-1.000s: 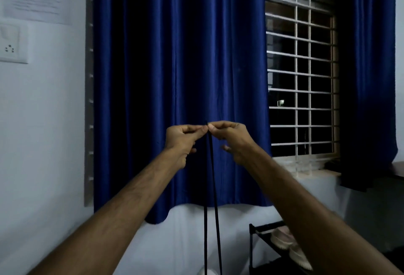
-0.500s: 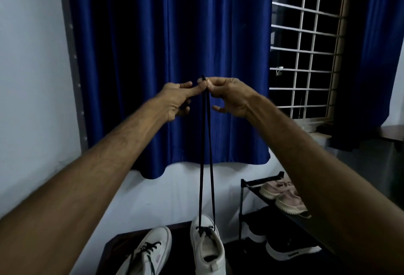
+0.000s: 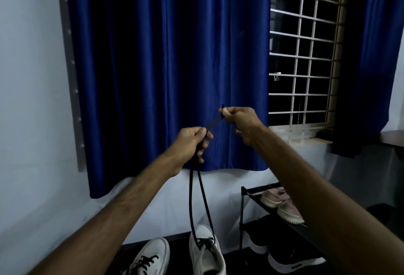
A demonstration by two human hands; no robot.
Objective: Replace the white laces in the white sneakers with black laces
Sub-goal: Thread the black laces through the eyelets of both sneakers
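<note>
Two white sneakers stand on a dark surface at the bottom. The right sneaker has a black lace threaded through its lowest eyelets, both strands rising up to my hands. My left hand is closed around both strands. My right hand pinches the lace ends higher up and to the right. The left sneaker carries a black lace laced up its front.
A blue curtain hangs behind my hands, with a barred window to its right. A black shoe rack at lower right holds pale shoes above and dark shoes below. White wall on the left.
My left hand has slid down the two strands and gripped them, while my right hand keeps the ends up. The view has tilted down, showing more of the sneakers.
</note>
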